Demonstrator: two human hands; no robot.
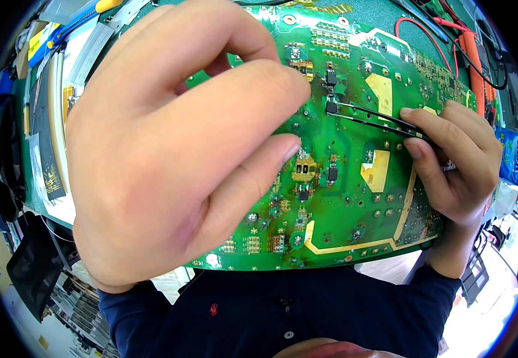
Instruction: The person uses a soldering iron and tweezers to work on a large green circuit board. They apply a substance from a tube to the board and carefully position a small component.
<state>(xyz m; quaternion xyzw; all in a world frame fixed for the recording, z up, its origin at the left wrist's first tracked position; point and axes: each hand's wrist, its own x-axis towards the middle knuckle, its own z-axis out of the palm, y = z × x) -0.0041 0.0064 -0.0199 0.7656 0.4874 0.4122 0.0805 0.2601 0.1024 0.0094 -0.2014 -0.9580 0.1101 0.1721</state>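
Observation:
A large green circuit board (348, 209) with gold pads and many small parts lies before me. My right hand (458, 152) pinches black tweezers (384, 122) from the board's right side. Their two tips reach left to a small black chip (331, 107) and sit at either side of it; whether they squeeze it is too small to tell. High over the board's left part, my left hand (169, 131) looms close, its fingers curled and its thumb below the forefinger. Anything held in those fingers is hidden, and the hand covers the board's left side.
At the upper left lie a blue-and-yellow tool (71, 30) and a metal ruler (86, 59). Red and black cables (429, 27) run along the upper right, by an orange-red tool or handle (473, 71). A blue packet (512, 156) stands right of the board.

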